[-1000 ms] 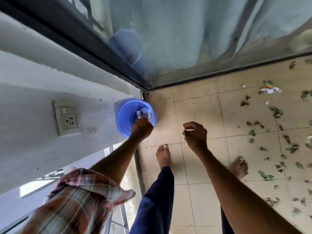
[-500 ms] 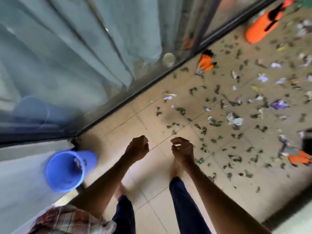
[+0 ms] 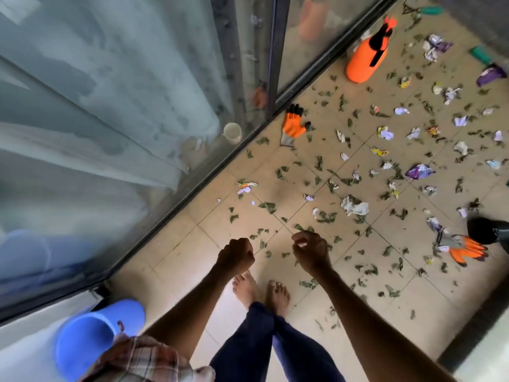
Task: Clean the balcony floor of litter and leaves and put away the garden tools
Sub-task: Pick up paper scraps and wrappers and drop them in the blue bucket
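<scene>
Dry green leaves (image 3: 268,206) and scraps of paper litter, such as a crumpled white piece (image 3: 354,206) and a purple wrapper (image 3: 418,171), cover the tiled balcony floor ahead. An orange garden glove (image 3: 294,125) lies by the door track and a second glove (image 3: 462,248) lies at the right. An orange spray bottle (image 3: 363,62) lies on its side at the far end, with green-handled shears (image 3: 424,9) beyond it. My left hand (image 3: 235,256) is curled in a fist, and my right hand (image 3: 311,252) is loosely curled. Both hang above the floor holding nothing I can see.
A blue bucket (image 3: 82,340) stands in the corner at lower left, behind my left arm. The glass sliding door (image 3: 137,106) with a curtain behind it runs along the left. A black object (image 3: 487,230) pokes in at the right edge. My bare feet stand on tiles with few leaves.
My left hand has come out of the blue bucket and away from it. My view has swung from the corner to the littered floor. Both hands now hang in front of me.
</scene>
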